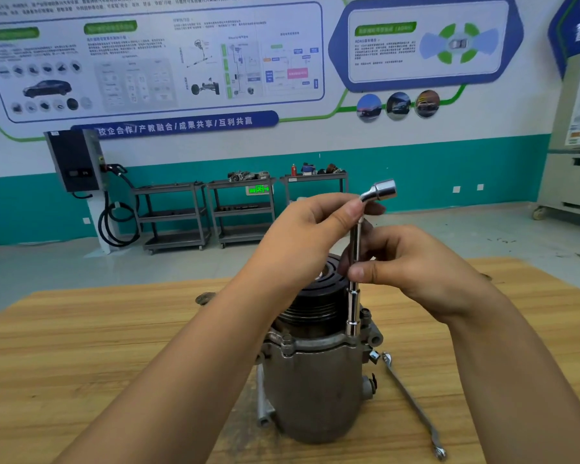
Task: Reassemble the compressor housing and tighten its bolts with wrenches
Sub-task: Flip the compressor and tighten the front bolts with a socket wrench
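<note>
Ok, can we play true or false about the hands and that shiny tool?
1. The left hand grips the shiny L-shaped socket wrench at its bend. True.
2. The right hand is empty. False: its fingers pinch the wrench's shaft.
3. The wrench stands upright on the grey metal compressor. True.
4. The flat silver spanner lies on the floor. False: it rests on the wooden table, beside the compressor.

Beyond the gripped socket wrench (353, 309), an automotive training workshop is showing: car-system posters (154, 61) are hanging above, parts trolleys (241, 209) and a wall charger (76, 159) standing beneath.
</note>
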